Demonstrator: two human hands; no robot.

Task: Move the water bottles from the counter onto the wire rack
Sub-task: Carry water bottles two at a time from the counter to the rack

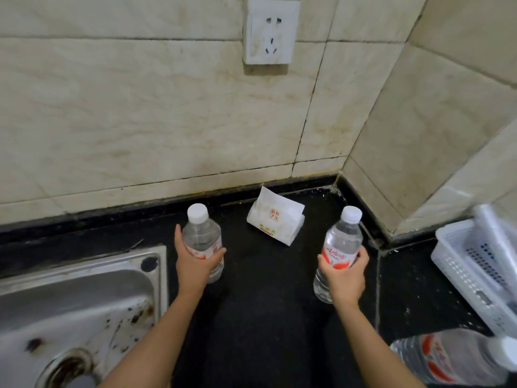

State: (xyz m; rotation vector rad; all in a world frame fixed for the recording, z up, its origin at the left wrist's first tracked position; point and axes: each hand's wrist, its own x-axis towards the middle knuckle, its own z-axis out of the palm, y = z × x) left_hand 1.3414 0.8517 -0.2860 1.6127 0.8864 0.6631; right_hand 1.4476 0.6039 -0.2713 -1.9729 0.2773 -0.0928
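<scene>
Left hand [195, 261] closed around the label of a clear water bottle [202, 239], white cap up, bottle upright just right of the steel sink [81, 298]. Right hand [345, 275] wrapped around a second water bottle [340, 247], upright, slightly tilted; red label visible. Both over the black counter [265, 303]; contact with it cannot be told. Tissue pack [275, 219] lies between them, nearer the tiled wall [140, 107]. White plastic basket [472, 270] at right edge; a third bottle [453, 357] lies on its side below it.
</scene>
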